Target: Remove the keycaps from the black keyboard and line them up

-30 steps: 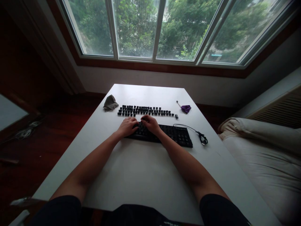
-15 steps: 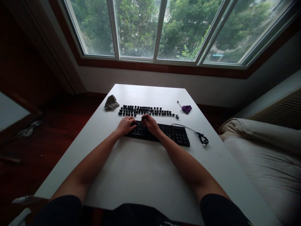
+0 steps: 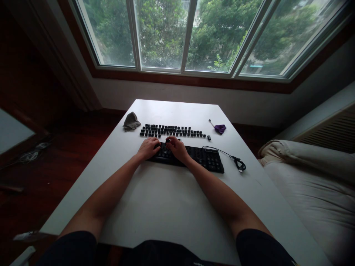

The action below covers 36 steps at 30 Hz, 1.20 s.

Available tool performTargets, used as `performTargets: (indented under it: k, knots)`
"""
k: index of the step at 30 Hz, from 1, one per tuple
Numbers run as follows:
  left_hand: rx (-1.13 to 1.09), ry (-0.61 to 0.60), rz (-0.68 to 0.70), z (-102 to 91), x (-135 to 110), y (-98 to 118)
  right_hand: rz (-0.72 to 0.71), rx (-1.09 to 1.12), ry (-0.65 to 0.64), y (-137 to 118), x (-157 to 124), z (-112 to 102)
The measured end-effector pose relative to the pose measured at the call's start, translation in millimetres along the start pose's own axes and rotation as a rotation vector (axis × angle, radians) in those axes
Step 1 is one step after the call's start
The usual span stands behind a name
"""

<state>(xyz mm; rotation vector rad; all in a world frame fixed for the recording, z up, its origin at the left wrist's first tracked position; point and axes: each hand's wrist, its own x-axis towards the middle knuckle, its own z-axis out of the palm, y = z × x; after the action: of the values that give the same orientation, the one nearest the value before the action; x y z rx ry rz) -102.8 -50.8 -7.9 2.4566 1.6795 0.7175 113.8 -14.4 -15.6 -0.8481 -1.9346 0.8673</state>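
A black keyboard [image 3: 205,157] lies slightly slanted across the white table. My left hand [image 3: 148,148] is at its left end, fingers curled at the far edge and thumb nearer me, holding it. Over the left-middle keys is my right hand [image 3: 177,149], palm down with its fingers bent and drawn together. A small dark thing shows by those fingertips, too small to make out. Loose black keycaps [image 3: 172,129] stand in rows just beyond the keyboard. The hands hide much of the keyboard's left half.
A grey-brown cloth [image 3: 131,122] sits at the table's [image 3: 166,207] far left. At the right are a purple cloth [image 3: 220,129], a thin brush-like stick [image 3: 211,123] and a small black piece [image 3: 209,137]. The coiled USB cable [image 3: 239,163] lies right of the keyboard.
My right hand has turned more palm-down and its fingers have lowered toward the keys. The thin shiny thing that stuck up beyond its fingers no longer shows there. My left hand stays put.
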Motion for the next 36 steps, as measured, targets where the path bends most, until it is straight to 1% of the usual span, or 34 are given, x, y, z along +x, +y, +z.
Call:
performTargets:
  k: [6,10,13,18,20,23,27,29,32,36]
  knots:
    - [-0.008,0.001,0.000,-0.1,0,0,0.030,-0.025,0.001,6,1,1]
    - [-0.016,-0.001,-0.013,-0.6,0,1,0.035,-0.027,-0.078,8,2,0]
    - [-0.014,-0.003,-0.010,-0.6,0,1,-0.031,-0.100,-0.146,4,0,-3]
    - [-0.013,0.002,0.000,-0.1,0,1,-0.188,-0.273,-0.174,-9,-6,-5]
    - [-0.014,0.002,0.000,-1.5,0,1,-0.221,-0.316,-0.165,-11,-8,-5]
    - [-0.023,-0.011,0.028,-5.0,-1,5,-0.198,-0.325,-0.126,-10,-9,-4]
    - [-0.073,-0.082,0.174,-5.3,0,14,-0.152,-0.335,-0.075,-6,-10,-4]
    - [-0.076,-0.111,0.206,-2.5,0,17,-0.152,-0.340,-0.065,-6,-10,-4]
    - [-0.097,-0.101,0.161,1.5,2,18,-0.144,-0.301,-0.031,-7,-11,-4]
    - [-0.239,-0.084,0.088,2.3,3,18,-0.036,-0.152,0.102,-8,-10,-4]
